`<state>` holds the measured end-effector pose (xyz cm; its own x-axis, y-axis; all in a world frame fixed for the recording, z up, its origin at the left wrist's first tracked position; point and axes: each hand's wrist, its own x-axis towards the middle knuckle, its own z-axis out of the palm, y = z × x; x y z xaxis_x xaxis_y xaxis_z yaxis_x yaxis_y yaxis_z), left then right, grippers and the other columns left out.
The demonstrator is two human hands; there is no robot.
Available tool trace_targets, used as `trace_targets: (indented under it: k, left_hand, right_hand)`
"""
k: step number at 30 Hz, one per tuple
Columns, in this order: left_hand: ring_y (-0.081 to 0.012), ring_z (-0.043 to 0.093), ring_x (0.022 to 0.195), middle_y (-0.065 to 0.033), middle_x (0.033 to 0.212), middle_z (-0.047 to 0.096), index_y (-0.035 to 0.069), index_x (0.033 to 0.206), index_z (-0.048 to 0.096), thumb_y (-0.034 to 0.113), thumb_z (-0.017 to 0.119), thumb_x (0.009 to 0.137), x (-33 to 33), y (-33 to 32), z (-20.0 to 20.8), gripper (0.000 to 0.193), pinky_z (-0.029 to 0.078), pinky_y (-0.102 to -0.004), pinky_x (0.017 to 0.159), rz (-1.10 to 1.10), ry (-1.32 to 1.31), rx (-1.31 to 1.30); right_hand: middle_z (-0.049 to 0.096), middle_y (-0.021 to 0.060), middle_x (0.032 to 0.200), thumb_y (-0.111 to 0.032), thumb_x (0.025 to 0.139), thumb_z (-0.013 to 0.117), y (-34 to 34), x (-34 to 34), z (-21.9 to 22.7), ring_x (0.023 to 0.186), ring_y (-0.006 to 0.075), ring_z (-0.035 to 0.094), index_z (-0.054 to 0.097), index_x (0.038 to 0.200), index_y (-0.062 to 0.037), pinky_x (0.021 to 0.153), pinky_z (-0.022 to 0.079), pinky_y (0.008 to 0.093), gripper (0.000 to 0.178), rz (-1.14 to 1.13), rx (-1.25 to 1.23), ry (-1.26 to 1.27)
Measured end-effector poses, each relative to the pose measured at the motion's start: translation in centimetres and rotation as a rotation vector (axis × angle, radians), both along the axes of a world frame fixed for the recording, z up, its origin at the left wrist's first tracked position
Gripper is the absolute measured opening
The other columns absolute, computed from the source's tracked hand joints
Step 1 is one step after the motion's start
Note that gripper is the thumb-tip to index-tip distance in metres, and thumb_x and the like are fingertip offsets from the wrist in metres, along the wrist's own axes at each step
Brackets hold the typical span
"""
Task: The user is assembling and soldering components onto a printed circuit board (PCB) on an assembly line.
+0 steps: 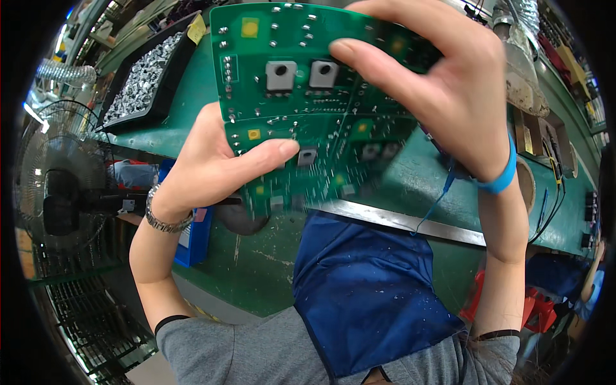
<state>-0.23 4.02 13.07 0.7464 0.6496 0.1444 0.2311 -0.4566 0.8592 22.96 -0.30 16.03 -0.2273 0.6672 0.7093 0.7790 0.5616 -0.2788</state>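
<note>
A large green circuit board (330,122) is held up between my two hands, tilted, its lower part smeared by motion. Square grey components with a dark round hole sit on its face, among rows of solder joints and small yellow squares. My left hand (221,163) grips the board's left edge, thumb lying across the face and the other fingers hidden behind. At the upper right, my right hand (443,77) clasps the board with its thumb on the face; its remaining fingers go over the far edge. A blue strap (504,172) rings my right wrist.
A black tray (168,86) of small silvery parts lies on the green bench (186,122) at the left. A fan (61,173) stands at the far left, near a blue bin (192,240). Cables (557,167) and a duct nozzle (520,67) are on the right.
</note>
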Motion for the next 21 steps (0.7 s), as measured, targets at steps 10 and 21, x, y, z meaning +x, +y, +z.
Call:
trace_targets:
  k: [10,21]
  left_hand:
    - [-0.0203,0.063,0.093,-0.0144,0.111,0.060,-0.003,0.119,0.048,0.001,0.060,0.079,-7.3,-7.0,-10.9,0.043,0.054,-0.0322,0.078,0.543,-0.469,-1.208]
    - [-0.0209,0.062,0.095,-0.0141,0.112,0.060,-0.002,0.121,0.048,0.003,0.061,0.080,-5.8,-7.7,-11.9,0.043,0.054,-0.0334,0.080,0.635,-0.528,-1.312]
  right_hand:
    - [0.061,0.0144,0.080,-0.014,0.080,0.059,4.7,0.3,-13.8,0.072,0.0261,0.060,0.060,0.084,0.0004,0.063,0.048,0.0322,0.015,0.049,-0.449,0.089]
    - [0.057,0.0189,0.077,-0.004,0.075,0.054,5.2,-2.0,-16.1,0.074,0.0327,0.060,0.052,0.080,0.0031,0.064,0.051,0.0396,0.009,0.060,-0.305,-0.366]
